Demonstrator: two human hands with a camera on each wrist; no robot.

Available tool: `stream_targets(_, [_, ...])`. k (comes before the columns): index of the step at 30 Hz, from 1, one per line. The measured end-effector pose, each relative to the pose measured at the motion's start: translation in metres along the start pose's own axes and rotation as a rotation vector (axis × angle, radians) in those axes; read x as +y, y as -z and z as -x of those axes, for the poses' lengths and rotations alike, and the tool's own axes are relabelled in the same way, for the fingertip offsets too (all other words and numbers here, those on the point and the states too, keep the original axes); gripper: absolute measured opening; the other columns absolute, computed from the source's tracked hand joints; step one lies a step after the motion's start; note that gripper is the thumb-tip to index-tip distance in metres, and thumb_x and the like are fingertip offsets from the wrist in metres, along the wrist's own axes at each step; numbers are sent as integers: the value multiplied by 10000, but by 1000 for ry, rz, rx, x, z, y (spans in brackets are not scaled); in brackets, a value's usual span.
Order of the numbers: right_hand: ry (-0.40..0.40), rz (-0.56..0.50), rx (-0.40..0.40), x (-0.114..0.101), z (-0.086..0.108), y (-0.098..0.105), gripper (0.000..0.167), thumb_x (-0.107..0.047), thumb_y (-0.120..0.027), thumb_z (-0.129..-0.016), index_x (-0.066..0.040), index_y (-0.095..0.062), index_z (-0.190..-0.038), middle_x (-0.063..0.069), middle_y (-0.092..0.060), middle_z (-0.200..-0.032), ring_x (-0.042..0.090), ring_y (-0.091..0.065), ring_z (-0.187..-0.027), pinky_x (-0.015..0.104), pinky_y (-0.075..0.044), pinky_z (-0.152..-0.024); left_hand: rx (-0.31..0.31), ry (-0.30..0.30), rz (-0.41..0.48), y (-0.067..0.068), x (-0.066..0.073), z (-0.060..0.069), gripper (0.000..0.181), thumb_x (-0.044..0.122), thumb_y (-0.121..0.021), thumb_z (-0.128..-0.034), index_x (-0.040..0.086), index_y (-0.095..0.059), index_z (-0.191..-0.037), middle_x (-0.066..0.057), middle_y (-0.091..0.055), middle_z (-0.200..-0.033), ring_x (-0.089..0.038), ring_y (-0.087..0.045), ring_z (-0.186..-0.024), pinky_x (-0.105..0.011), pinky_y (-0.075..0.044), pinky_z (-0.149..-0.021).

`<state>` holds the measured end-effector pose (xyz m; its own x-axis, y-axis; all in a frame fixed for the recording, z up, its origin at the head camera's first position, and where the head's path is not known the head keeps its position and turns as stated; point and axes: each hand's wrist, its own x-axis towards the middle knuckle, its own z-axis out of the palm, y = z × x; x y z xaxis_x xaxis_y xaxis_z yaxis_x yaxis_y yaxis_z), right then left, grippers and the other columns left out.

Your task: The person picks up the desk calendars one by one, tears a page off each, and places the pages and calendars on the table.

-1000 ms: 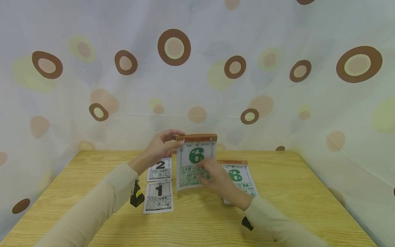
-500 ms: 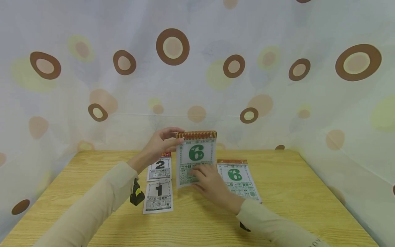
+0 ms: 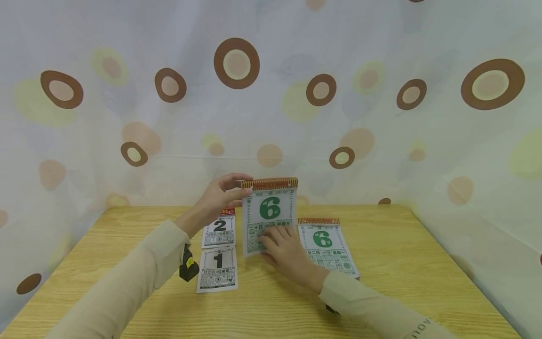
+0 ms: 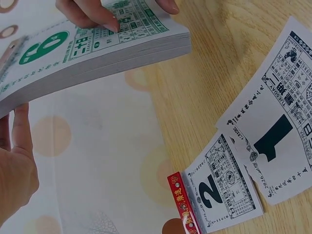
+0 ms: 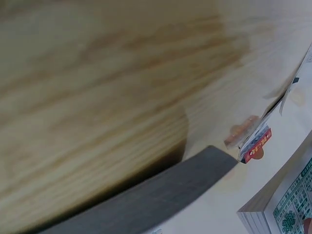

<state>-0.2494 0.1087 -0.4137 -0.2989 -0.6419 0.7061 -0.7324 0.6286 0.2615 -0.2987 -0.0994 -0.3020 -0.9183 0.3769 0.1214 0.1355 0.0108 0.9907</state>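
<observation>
A thick tear-off calendar (image 3: pixel 269 202) with a green 6 and a gold-red binding is raised off the table, its printed face toward me. My left hand (image 3: pixel 213 202) grips its top-left corner at the binding, thumb in front. My right hand (image 3: pixel 292 256) is on its lower part, curled fingers touching the front sheet and thumb by the bottom edge. Page bulk shows along the calendar's side (image 4: pixel 107 70) in the left wrist view. Right of it, a similar calendar (image 3: pixel 322 240) with a green 6 lies flat, partly hidden by my right forearm.
On the left, a small calendar (image 4: pixel 222 183) with a red header shows a black 2. Below it lies a sheet (image 3: pixel 217 270) with a black 1. A patterned curtain (image 3: pixel 271 117) hangs behind the wooden table (image 3: pixel 402 263). A dark grey edge (image 5: pixel 156 195) crosses the right wrist view.
The right hand has come down from mid-page to the calendar's lower part, uncovering more of the 6. The held calendar has risen slightly; the left hand keeps its grip.
</observation>
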Motion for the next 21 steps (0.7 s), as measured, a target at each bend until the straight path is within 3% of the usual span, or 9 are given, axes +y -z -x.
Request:
stream_targets(11, [6, 39, 11, 0, -1, -2, 357, -279, -753, -730, -114, -571, -989, 26, -566, -1043, 185, -518, -955, 313, -418, -825, 11, 9, 17, -1, 1, -1, 480, 197, -679, -825, 82, -502, -1256, -74, -540, -1144, -214, -601, -1021, -469, -468, -943])
stream_targets(21, [12, 39, 11, 0, 1, -5, 349, -279, -759, -721, -122, -577, -973, 27, -572, -1048, 186, -527, -963, 322, -428, -840, 14, 21, 17, 1, -3, 0, 438, 205, -685, -819, 125, -532, -1222, -85, -522, -1186, -217, -601, -1023, -378, -525, -871])
